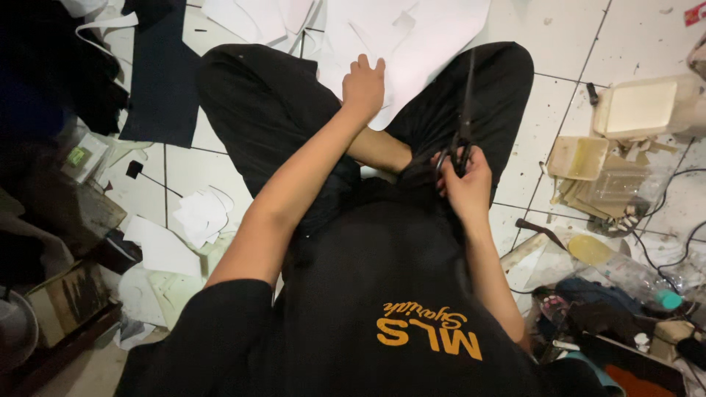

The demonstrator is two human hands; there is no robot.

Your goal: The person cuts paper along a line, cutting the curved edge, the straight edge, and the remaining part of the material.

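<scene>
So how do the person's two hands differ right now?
The left hand reaches forward and presses on the white sheet; the right hand stays close to the body. The left hand holds nothing, while the right hand grips black scissors, blades pointing away. The left arm is stretched out, the right bent. Both are bare.

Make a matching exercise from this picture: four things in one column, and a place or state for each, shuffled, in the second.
Things:
1. left hand
2. scissors
3. white sheet
4. cream plastic box

Places or states:
A. on the tiled floor, to the person's right
B. pressed flat on the white sheet
C. spread over the lap and the floor in front
D. held in the right hand, blades pointing away

Pairs: 1-B, 2-D, 3-C, 4-A
</scene>
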